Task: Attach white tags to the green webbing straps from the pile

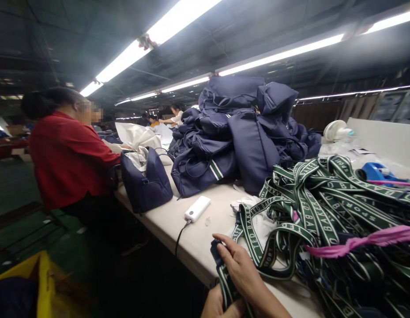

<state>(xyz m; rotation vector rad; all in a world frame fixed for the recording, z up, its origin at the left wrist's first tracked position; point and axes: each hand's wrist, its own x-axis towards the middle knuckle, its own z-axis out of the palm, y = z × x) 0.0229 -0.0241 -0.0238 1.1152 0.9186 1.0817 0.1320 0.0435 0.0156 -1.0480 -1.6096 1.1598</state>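
Observation:
At the table's front edge, my left hand is closed around a dark green webbing strap with white edge stripes. My right hand is just above it, with fingers closed on the strap's dark navy end. Part of the left hand is cut off by the bottom of the view. Beside my right hand, a large tangled heap of lettered green straps covers the right of the table. A pink strip of cloth lies across that heap.
A white power bank with a black cable rests on the table. Behind it rises a pile of navy bags. One navy bag stands near a person in red. A yellow bin is lower left; a small fan stands right.

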